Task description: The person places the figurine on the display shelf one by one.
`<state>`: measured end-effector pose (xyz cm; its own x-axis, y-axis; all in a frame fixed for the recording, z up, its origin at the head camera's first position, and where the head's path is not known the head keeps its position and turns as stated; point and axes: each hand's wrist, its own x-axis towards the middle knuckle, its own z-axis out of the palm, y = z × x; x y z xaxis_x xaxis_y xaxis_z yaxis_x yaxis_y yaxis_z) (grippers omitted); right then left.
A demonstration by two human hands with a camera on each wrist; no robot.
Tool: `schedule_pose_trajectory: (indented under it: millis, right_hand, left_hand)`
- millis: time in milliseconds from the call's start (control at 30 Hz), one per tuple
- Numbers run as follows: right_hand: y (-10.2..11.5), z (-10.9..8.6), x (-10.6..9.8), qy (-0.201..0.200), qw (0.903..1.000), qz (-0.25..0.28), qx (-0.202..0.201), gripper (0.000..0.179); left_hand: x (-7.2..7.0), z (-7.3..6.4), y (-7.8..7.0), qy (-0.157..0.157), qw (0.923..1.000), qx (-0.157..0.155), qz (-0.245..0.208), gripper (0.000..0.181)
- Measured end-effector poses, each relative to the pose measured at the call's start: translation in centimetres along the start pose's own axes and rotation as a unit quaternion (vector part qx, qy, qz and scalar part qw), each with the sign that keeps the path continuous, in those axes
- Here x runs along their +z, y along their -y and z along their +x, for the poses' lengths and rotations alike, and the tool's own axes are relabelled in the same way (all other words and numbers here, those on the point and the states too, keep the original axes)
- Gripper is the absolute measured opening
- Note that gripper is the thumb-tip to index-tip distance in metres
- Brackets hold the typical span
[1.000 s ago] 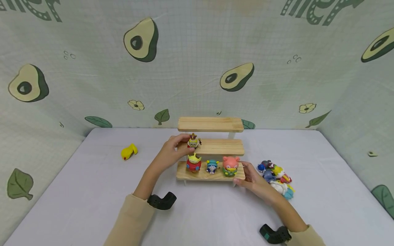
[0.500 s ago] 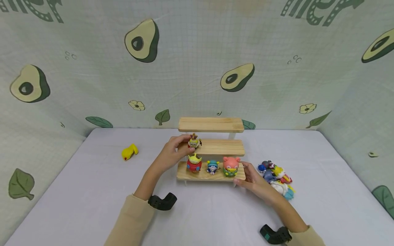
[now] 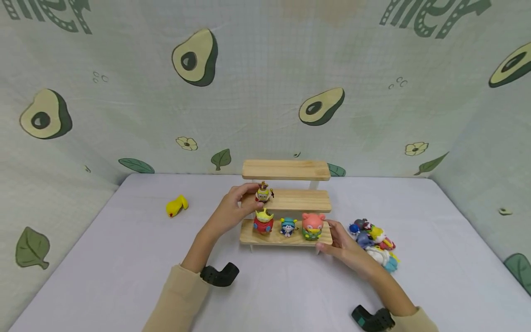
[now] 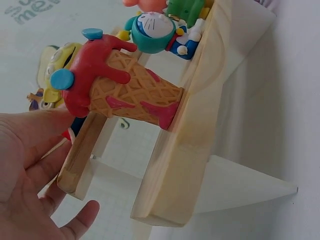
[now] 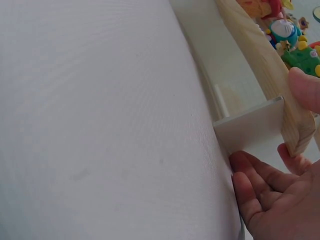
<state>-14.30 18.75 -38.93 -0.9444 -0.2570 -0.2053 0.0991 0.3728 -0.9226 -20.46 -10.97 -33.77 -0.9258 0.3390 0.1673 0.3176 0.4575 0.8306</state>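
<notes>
My left hand (image 3: pixel 232 207) pinches a small crowned yellow figurine (image 3: pixel 263 194) at the left of the middle board on a three-tier wooden display stand (image 3: pixel 304 199). Along the lowest board stand a red figurine with a yellow-green head (image 3: pixel 263 222), a small teal-hooded figurine (image 3: pixel 288 227) and a pink figurine with a green body (image 3: pixel 312 227). In the left wrist view, the red one has a waffle-cone base (image 4: pixel 135 90). My right hand (image 3: pixel 344 244) grips the lowest board's right end, its thumb (image 5: pixel 305 90) lying on the wood.
A yellow toy (image 3: pixel 177 205) lies at the table's left. Beyond my right hand is a pile of several colourful figurines (image 3: pixel 375 242). The white-covered table (image 3: pixel 269 295) meets a printed cloth backdrop (image 3: pixel 265 92) behind the stand. White side supports (image 5: pixel 255 125) carry the boards.
The whole head view has shifted slightly down and right. Both hands keep their places at the stand, and the crowned figurine stays in my left fingers.
</notes>
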Motion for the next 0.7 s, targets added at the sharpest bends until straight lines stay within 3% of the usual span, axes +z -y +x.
schedule_pose_trajectory:
  millis: [367,533,700]
  right_hand:
    - [0.0,0.0,-0.1,-0.002,1.0,0.0,0.002,0.072]
    - [0.0,0.0,-0.1,0.0,1.0,0.003,0.005,0.072]
    - [0.0,0.1,0.0,0.002,1.0,0.005,0.005,0.071]
  left_hand:
    - [-0.7,-1.5,-0.2,-0.047,0.9969,0.059,-0.023,0.046]
    - [-2.0,-2.6,0.2,-0.083,0.9947,0.057,-0.02,0.038]
    - [-3.5,-3.6,1.5,-0.119,0.9912,0.049,-0.032,0.03]
